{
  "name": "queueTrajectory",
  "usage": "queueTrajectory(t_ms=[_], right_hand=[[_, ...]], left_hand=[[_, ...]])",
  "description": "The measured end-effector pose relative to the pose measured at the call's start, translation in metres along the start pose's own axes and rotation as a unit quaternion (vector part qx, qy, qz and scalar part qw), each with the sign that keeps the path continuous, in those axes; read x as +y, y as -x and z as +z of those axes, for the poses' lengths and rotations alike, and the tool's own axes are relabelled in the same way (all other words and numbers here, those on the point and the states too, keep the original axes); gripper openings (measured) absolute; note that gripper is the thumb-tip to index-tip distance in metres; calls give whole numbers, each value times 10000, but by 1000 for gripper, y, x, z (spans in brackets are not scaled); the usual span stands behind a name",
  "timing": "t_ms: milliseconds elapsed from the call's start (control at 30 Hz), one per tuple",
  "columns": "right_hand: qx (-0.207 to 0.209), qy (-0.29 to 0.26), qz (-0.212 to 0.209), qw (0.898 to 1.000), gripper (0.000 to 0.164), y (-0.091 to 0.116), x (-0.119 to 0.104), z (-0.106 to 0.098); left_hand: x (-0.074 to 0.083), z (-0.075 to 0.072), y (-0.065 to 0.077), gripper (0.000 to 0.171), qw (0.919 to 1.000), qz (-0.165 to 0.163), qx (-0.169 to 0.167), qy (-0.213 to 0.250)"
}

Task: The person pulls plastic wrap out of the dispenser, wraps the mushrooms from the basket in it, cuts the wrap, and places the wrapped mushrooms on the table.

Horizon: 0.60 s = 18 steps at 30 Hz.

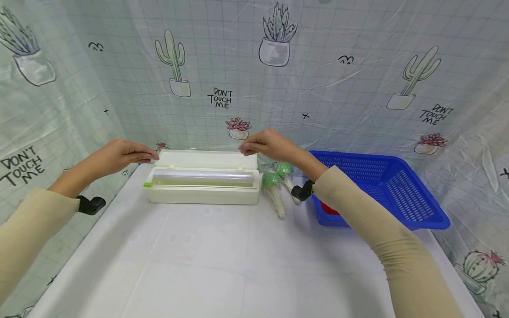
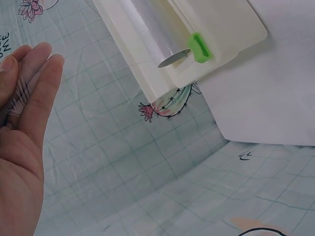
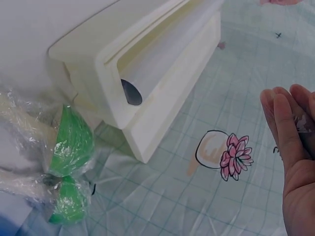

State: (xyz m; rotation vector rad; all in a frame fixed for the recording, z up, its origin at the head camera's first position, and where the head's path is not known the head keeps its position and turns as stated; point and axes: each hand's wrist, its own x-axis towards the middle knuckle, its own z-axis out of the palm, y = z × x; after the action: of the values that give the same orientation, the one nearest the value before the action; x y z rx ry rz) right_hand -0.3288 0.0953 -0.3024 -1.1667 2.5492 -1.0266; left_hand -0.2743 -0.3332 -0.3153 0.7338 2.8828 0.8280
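Note:
A cream plastic-wrap dispenser (image 1: 203,196) stands on the white table with its lid (image 1: 207,159) raised at the back. Inside lies a shiny roll of plastic wrap (image 1: 203,177), and a green cutter slide (image 2: 199,48) sits at the left end. Above the dispenser's left end, my left hand (image 1: 123,154) pinches clear plastic wrap (image 2: 20,98), creased between thumb and fingers in the left wrist view. My right hand (image 1: 270,143), over the lid's right end, pinches a bit of clear film (image 3: 302,123). The sheet between the hands is too transparent to make out.
Right of the dispenser lie two green-headed, pale-handled items (image 1: 272,180) wrapped in clear film. Farther right stands a blue plastic basket (image 1: 413,194), with something red (image 1: 329,209) showing at its near left corner, partly behind my right sleeve. A printed curtain hangs behind.

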Motion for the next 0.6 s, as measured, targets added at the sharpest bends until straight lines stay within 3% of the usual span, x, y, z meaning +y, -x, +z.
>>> queueTrajectory(t_ms=[233, 600], right_hand=[[4, 32, -70, 10000, 26, -1, -2, -3], [-45, 63, -47, 10000, 26, 0, -5, -6]], left_hand=[[4, -3, -1, 27, 9997, -227, 1, -3], [10, -8, 0, 27, 9997, -250, -52, -13]])
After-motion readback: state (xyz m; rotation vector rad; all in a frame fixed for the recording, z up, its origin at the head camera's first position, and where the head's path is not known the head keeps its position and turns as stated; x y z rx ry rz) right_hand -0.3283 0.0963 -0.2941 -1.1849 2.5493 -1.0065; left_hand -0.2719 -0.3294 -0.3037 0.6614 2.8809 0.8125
